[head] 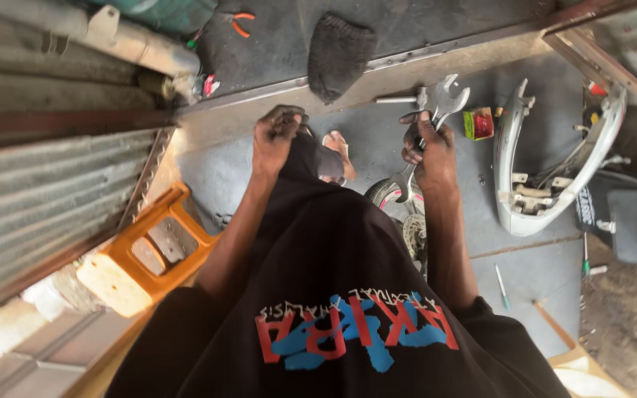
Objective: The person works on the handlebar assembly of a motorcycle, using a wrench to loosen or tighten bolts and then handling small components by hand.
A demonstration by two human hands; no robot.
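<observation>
Grey concrete floor (259, 169) lies below us. Our right hand (429, 151) is clamped on two spanners (436, 110), raised above a small wheel (396, 199). Our left hand (276, 136), well apart, pinches dark fabric (311, 158).

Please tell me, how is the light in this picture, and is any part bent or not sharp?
In the head view, daylight is soft, with weak shadows; the pale ground at lower left is overexposed; the wide lens bends the grey corrugated metal sheet; the right hand holding large steel open-ended spanners is sharp, the left hand also.
</observation>
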